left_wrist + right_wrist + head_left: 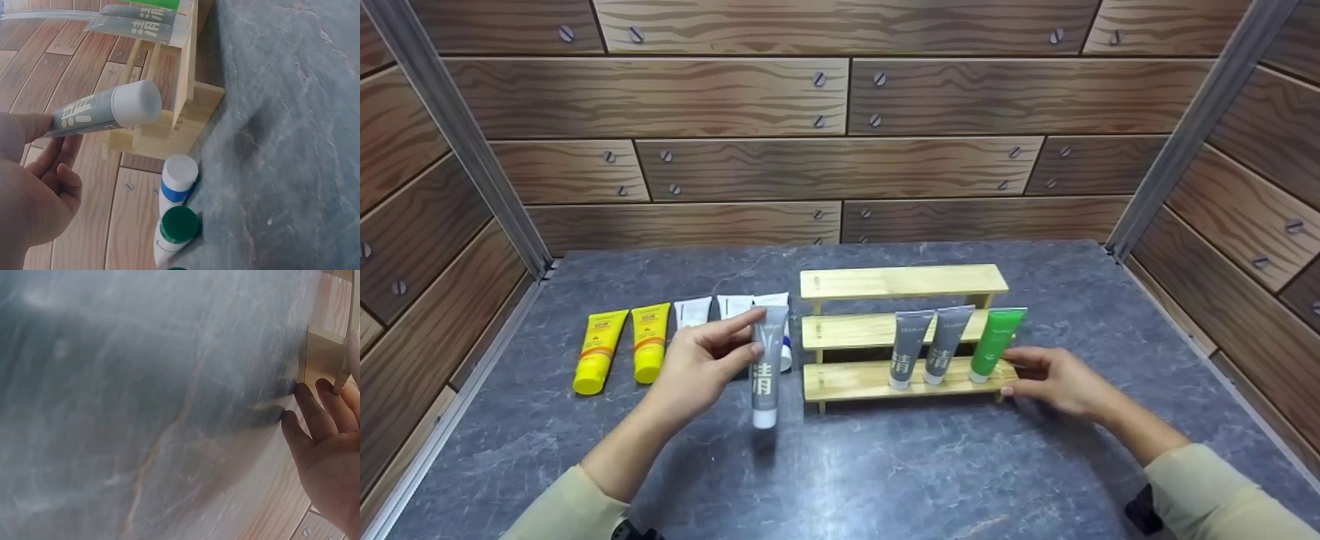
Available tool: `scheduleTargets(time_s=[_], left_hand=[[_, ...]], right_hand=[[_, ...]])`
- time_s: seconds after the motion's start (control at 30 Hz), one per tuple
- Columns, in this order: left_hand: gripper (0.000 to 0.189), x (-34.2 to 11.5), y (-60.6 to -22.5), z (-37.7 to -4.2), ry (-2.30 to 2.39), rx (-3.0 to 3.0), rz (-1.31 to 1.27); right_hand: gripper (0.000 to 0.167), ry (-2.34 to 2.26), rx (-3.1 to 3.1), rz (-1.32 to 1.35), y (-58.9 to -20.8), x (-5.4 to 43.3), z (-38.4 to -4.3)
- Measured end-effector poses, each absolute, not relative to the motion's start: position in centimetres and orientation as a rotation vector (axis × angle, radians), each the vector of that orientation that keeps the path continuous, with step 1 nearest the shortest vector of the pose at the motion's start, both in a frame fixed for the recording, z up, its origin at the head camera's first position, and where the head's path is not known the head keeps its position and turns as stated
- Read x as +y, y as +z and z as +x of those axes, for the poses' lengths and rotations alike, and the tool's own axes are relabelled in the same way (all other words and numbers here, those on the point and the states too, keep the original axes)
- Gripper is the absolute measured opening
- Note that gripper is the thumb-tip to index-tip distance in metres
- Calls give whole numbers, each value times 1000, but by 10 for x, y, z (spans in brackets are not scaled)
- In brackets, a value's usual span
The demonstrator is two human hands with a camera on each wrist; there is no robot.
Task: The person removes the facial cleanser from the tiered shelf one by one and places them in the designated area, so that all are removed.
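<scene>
My left hand (695,369) pinches a grey tube (765,379) between thumb and fingers, above the table left of a stepped wooden rack (847,380). Its white cap points down; in the left wrist view the white cap (138,103) is turned toward the rack. On the rack's lowest step, two grey tubes (910,349) and a green tube (997,341) stand on their caps, leaning back. My right hand (1057,382) holds the right end of that step, thumb at the front edge. In the right wrist view its fingers (315,413) lie around the rack's end.
Left of the rack, two yellow tubes (601,349) lie on the dark marbled table (885,480). Between them and the rack are three white tubes (694,310), partly hidden behind my left hand. Wood-patterned walls (735,97) enclose the table at the back and sides.
</scene>
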State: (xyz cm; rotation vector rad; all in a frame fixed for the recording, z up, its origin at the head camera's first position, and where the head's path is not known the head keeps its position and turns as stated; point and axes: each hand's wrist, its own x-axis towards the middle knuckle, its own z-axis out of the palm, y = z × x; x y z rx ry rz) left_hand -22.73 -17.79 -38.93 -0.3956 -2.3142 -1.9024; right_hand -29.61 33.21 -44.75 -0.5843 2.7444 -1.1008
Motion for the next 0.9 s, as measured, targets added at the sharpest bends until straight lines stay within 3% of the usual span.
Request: scheduleTargets(time_s=[0.33, 0.9], left_hand=[[47, -183, -400, -222, -1922, -2389, -192], [44, -174, -425, -215, -1884, -2451, -130]], right_hand=[[62, -1090, 2754, -594, -447, 332, -296], [63, -1095, 2744, -587, -448, 332, -296]])
